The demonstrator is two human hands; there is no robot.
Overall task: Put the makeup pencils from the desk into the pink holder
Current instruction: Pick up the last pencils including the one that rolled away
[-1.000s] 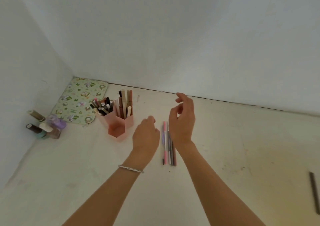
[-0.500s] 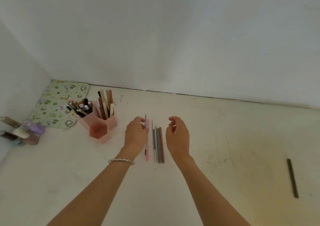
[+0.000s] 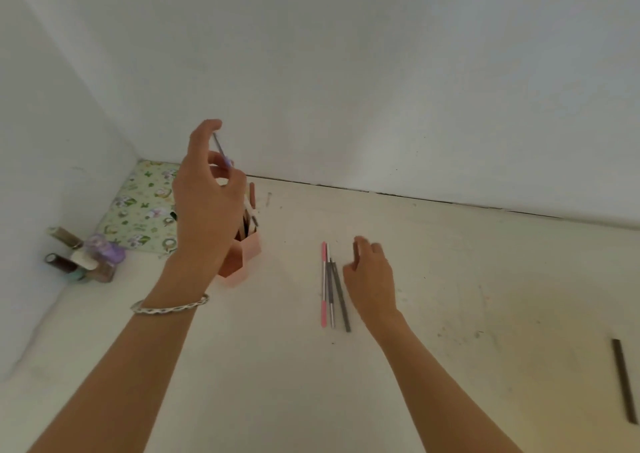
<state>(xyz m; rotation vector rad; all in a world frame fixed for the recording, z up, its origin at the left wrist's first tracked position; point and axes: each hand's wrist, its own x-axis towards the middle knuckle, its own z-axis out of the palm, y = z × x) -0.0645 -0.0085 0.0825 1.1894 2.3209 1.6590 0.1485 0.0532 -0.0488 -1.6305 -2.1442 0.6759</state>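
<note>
The pink holder (image 3: 248, 252) stands at the back left of the desk, with several pencils in it and my left hand (image 3: 207, 206) partly hiding it. Raised above the holder, that hand pinches a thin grey-purple pencil (image 3: 219, 146) between its fingertips. A pink pencil (image 3: 323, 286) and two grey pencils (image 3: 337, 293) lie side by side on the desk. Just right of them, my right hand (image 3: 372, 279) hovers low with its fingers curled round a brown pencil (image 3: 356, 248), of which only the tip shows.
A floral pouch (image 3: 145, 206) lies in the back left corner. Small bottles (image 3: 83, 255) cluster beside the left wall. A dark pencil (image 3: 625, 380) lies alone at the far right of the desk. White walls close the back and left.
My left hand has lifted the thin pencil from the row and carried it up and left over the holder. My right hand has closed on the brown pencil at the row's right.
</note>
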